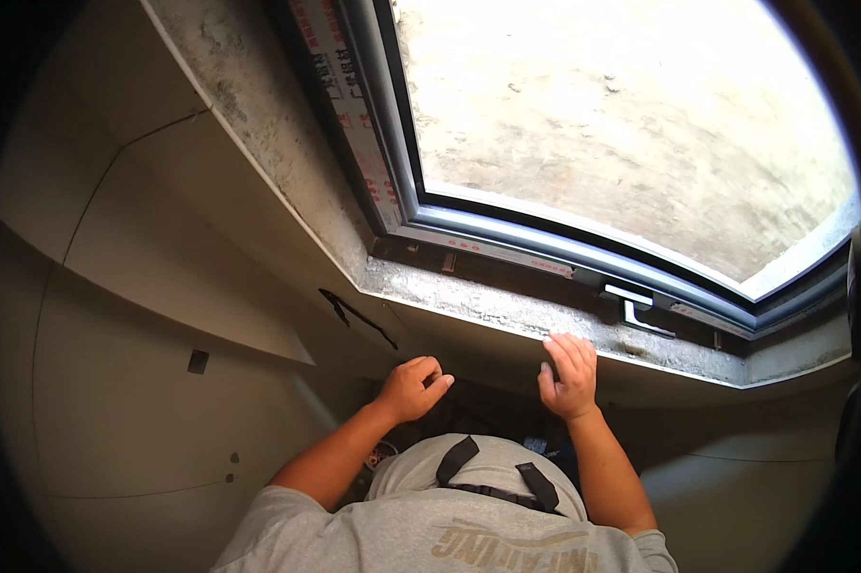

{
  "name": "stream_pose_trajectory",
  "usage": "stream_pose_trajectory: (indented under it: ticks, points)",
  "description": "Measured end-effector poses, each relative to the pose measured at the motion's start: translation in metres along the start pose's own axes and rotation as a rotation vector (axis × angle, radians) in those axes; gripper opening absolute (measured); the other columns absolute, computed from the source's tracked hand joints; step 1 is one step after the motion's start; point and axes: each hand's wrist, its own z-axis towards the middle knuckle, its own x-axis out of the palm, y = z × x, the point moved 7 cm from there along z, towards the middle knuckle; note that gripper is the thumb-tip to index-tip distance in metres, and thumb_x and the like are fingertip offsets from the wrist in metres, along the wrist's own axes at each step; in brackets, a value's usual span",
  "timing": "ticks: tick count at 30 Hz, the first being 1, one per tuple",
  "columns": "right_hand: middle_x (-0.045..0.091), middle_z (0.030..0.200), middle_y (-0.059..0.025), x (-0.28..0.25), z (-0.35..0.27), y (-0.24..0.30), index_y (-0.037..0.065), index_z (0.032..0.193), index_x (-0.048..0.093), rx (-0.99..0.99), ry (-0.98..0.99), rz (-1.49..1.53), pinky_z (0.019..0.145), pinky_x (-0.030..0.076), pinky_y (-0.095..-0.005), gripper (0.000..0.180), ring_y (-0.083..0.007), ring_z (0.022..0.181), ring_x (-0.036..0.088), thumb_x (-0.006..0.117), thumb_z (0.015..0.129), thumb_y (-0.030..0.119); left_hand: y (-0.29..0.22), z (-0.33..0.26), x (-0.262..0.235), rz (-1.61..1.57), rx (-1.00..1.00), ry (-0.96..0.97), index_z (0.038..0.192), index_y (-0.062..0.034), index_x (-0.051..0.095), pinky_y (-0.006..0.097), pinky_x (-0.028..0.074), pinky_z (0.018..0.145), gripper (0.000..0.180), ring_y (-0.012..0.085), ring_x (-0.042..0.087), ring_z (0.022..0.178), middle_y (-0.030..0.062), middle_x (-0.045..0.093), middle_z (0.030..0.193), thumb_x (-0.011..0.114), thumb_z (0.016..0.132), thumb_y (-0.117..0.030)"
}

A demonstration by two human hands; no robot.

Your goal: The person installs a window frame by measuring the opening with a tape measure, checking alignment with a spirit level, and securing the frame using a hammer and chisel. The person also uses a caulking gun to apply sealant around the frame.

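My left hand point(414, 388) is curled into a loose fist in front of the wall below the window, its thumb pointing right. Nothing shows in its fingers. To its right, my right hand point(572, 375) is raised with the fingers stretched out and the thumb a little apart. Its fingertips are at the front edge of the rough window sill point(478, 301); whether they rest on it I cannot tell. Beyond the sill is a grey metal window frame point(507, 236), with printed protective film on parts of it. A window handle point(637, 310) sits on its lower rail, up and right of my right hand.
Large pale wall panels point(134, 411) with thin joints stand to the left. One has a small dark rectangular cut-out point(198, 361). A black cable-like strip point(359, 318) lies against the panel near the sill corner. Bright bare ground point(621, 124) shows through the window. Below my hands it is dark.
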Motion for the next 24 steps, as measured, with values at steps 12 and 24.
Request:
stream_pose_trajectory:
  ticks: [12, 24]
  points:
    - [0.068, 0.14, -0.0206, 0.012, -0.002, 0.009, 0.002, 0.137, 0.067, -0.067, 0.139, -0.077, 0.118, 0.04, -0.0531, 0.056, -0.041, 0.133, 0.061, 0.071, 0.081, 0.006, 0.434, -0.332, 0.075, -0.079, -1.157, -0.047, 0.111, -0.007, 0.079, 0.045, 0.061, 0.08, 0.027, 0.0287, 0.078, 0.09, 0.0171, 0.081, 0.097, 0.072, 0.097, -0.03]
    - [0.057, 0.154, -0.0254, 0.034, -0.019, -0.003, -0.004, 0.154, 0.053, -0.142, 0.253, -0.163, 0.122, 0.035, -0.052, 0.064, -0.0426, 0.142, 0.052, 0.066, 0.092, 0.007, 0.432, -0.617, 0.152, -0.698, -1.708, -0.762, 0.119, -0.0128, 0.068, 0.044, 0.045, 0.049, 0.018, 0.0236, 0.057, 0.059, 0.01, 0.067, 0.086, 0.06, 0.108, -0.024]
